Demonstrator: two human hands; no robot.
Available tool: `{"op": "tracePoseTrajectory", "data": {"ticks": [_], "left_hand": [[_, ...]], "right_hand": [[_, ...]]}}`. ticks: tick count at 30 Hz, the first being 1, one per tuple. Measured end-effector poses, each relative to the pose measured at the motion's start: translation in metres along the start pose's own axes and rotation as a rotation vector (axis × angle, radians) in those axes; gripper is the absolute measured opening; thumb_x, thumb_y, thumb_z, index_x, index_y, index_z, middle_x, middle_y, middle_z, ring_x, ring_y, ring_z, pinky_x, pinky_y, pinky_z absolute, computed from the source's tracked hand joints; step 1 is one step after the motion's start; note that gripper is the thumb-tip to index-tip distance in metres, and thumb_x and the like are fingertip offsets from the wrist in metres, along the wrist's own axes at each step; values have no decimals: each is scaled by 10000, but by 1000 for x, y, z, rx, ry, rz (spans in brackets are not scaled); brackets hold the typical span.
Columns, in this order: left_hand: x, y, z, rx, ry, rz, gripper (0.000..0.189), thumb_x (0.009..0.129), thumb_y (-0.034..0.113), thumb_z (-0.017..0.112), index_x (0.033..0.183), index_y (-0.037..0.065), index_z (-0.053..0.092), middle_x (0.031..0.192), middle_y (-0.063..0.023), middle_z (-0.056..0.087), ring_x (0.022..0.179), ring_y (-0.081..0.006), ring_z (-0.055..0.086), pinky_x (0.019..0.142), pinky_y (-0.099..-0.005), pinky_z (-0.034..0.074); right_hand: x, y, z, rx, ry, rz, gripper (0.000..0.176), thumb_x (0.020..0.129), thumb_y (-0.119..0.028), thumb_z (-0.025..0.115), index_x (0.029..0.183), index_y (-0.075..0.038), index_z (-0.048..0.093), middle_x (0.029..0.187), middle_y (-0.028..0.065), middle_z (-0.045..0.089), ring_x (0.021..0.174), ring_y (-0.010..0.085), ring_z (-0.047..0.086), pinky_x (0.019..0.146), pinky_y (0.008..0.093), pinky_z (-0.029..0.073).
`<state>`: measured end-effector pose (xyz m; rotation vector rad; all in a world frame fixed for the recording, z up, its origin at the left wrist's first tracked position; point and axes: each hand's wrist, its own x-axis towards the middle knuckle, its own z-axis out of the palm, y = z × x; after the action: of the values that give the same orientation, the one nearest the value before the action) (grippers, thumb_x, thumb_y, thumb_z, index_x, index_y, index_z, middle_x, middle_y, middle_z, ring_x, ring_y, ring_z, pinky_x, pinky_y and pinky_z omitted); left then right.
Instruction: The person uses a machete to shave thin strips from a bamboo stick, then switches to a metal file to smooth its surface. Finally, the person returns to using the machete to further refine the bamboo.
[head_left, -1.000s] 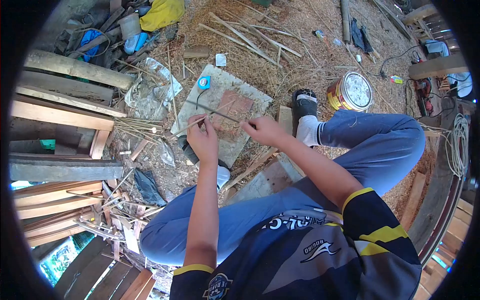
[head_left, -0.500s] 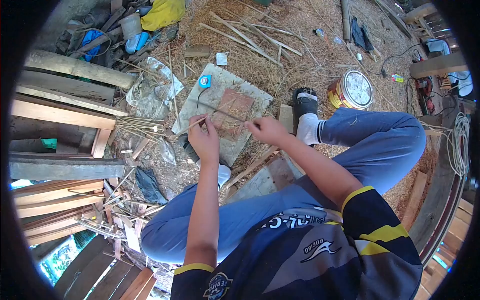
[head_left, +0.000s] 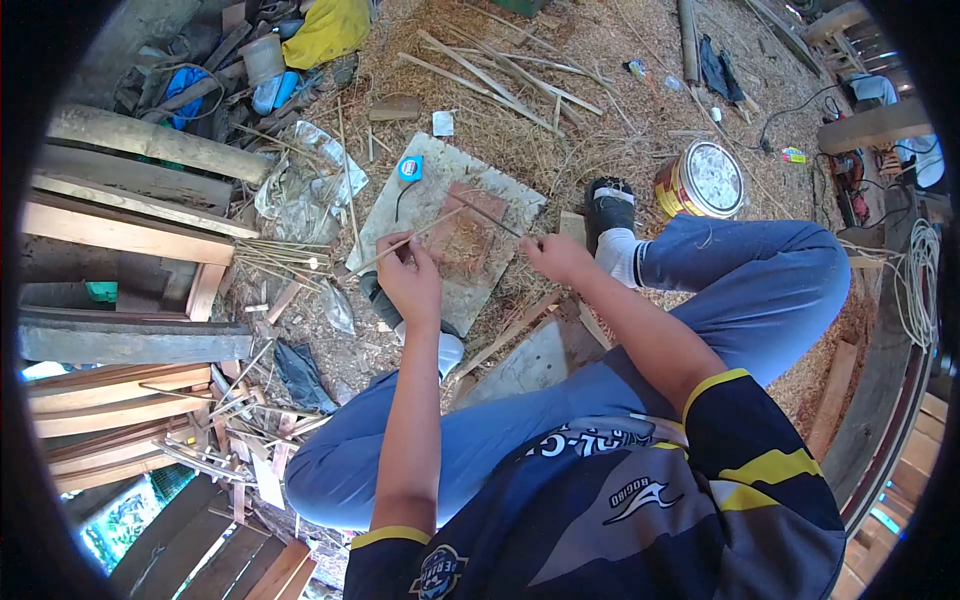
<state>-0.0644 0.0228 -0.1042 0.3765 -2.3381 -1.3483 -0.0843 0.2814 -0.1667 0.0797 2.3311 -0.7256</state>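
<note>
My left hand (head_left: 408, 275) pinches a thin light wooden stick (head_left: 437, 223), which slants up to the right. Closed round the near end of a thin dark rod (head_left: 490, 216), my right hand (head_left: 556, 259) is a little to the right. The rod's far tip comes close to the stick's upper end. Below both hands lies a grey slab (head_left: 500, 180) with a reddish square piece (head_left: 482, 235) on it, strewn with shavings. A blue tape measure (head_left: 410, 168) rests on the slab's upper left part.
A paint bucket (head_left: 700, 180) with a lid stands beyond my right foot. Several wood strips (head_left: 510, 75) lie on the shavings ahead. Thin sticks (head_left: 280, 252) and a clear plastic bag (head_left: 300, 200) lie to the left, beside wooden planks (head_left: 130, 230). A coiled cord (head_left: 918, 290) hangs at right.
My right hand has moved right and slightly toward me, drawing the dark rod back across the stick. The left hand with the stick has stayed almost in place.
</note>
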Motion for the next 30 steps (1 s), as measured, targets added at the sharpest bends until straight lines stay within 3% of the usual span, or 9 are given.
{"op": "tracePoseTrajectory", "data": {"ticks": [2,5,11,14,17,20,23,26,30], "left_hand": [[0,4,2,-11,3,-28,92,998,20,650,1081,-16,637,978,-133,697,882,-200,702,831,-337,568],[-2,18,1,6,-13,-12,88,1002,33,644,1074,-18,634,975,-135,682,878,-206,693,820,-346,566],[-2,17,2,42,-36,60,106,999,31,629,1082,-34,629,1031,-169,666,927,-294,703,860,-378,582],[-1,9,-1,96,-24,124,100,1020,53,624,1075,-27,652,1016,-175,703,919,-266,732,876,-373,586],[-2,20,-6,97,-31,82,92,1023,46,622,1071,-20,664,1015,-180,714,930,-283,744,872,-384,587],[0,12,-7,156,-26,155,84,1014,44,634,1065,-12,671,1000,-181,721,933,-305,746,862,-393,585],[-2,13,-8,152,-45,171,97,1002,58,635,1050,-23,658,1012,-183,701,939,-386,701,846,-441,546],[-7,17,-9,190,-51,173,83,998,50,633,1039,-19,657,1023,-185,702,943,-396,694,841,-445,544],[-8,18,-3,233,-48,206,97,1008,66,631,1038,-13,679,1027,-173,721,963,-369,714,863,-433,552]], "right_hand": [[3,14,-2,-57,-21,81,800,1042,-652,413,1128,67,754,1169,315,733,1129,482,699,1004,538,546],[18,28,20,-33,80,21,809,1035,-661,399,1037,56,773,1059,327,740,1059,491,710,971,541,543],[8,17,9,-4,55,76,824,1035,-655,418,1074,95,755,1080,337,735,1084,492,704,996,533,537],[11,7,17,6,130,40,781,1036,-643,443,1020,71,760,1027,322,741,1031,487,714,953,538,543],[-15,-37,-5,59,-26,-87,764,1037,-657,432,1095,28,766,1060,296,750,1046,470,717,941,544,553],[-36,-72,-11,96,26,-304,755,1031,-668,440,1018,9,776,981,280,752,982,464,722,889,545,557],[-41,-76,-7,100,60,-321,739,1028,-662,453,965,-2,780,992,270,755,974,459,723,877,543,559],[-18,-42,2,97,13,-91,702,1025,-641,473,941,-13,775,989,262,755,959,454,723,865,543,561],[-17,-39,-4,62,20,-151,697,1033,-624,471,972,-1,776,1006,266,756,982,459,723,880,546,561]]}}
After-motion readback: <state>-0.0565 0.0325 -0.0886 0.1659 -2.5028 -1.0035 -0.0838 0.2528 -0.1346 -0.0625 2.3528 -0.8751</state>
